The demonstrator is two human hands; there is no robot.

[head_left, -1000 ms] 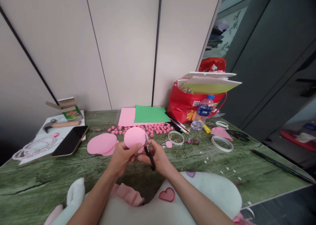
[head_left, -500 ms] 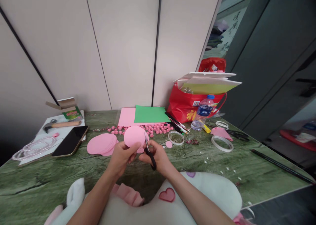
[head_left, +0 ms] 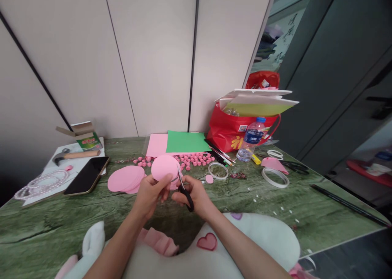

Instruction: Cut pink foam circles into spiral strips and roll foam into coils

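My left hand (head_left: 153,193) pinches the lower edge of a round pink paper disc (head_left: 163,167). In my right hand (head_left: 192,193) are scissors (head_left: 185,192) with black handles, their blades pointing up at the disc's right edge. Whether the blades are fully closed is too small to tell. Left of my hands lies a pile of pink paper discs (head_left: 124,178). Many small pink rolled pieces (head_left: 196,160) are spread behind the disc, and a small pink scrap (head_left: 209,179) lies to the right.
Green and pink sheets (head_left: 186,142) lie at the back beside a red bag (head_left: 226,128) and a water bottle (head_left: 252,140). At left are a phone (head_left: 87,176), a hammer (head_left: 76,154) and bead strings (head_left: 45,183). Tape rolls (head_left: 275,185) are at right.
The disc has shifted slightly left, away from the scissors' pivot, and my left fingers have moved a little with it. My right hand has hardly moved.
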